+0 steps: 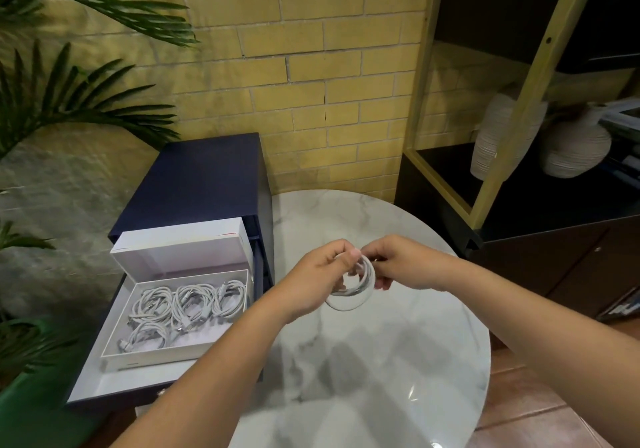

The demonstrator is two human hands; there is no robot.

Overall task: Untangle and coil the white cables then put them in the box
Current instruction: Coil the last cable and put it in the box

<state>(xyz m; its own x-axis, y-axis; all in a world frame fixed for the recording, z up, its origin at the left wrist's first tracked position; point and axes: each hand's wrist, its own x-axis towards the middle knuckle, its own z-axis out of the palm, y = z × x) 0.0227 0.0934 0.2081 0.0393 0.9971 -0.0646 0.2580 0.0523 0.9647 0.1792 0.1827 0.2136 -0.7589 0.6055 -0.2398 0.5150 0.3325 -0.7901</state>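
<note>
Bare forearms (207, 378) stretched over round marble table (381, 361), left hand (311, 277) and right hand (398, 264) both pinched one coiled white cable (346, 306) above it, other coiled cables (187, 302) lay inside open white box (138, 362)

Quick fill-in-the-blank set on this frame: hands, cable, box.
1. The left hand and right hand together hold a coiled white ____ over the marble table.
2. The white box of coiled cables sits in the open ____ of the dark blue cabinet.
3. The table is ____ in shape.
Missing: cable; drawer; round.
</note>
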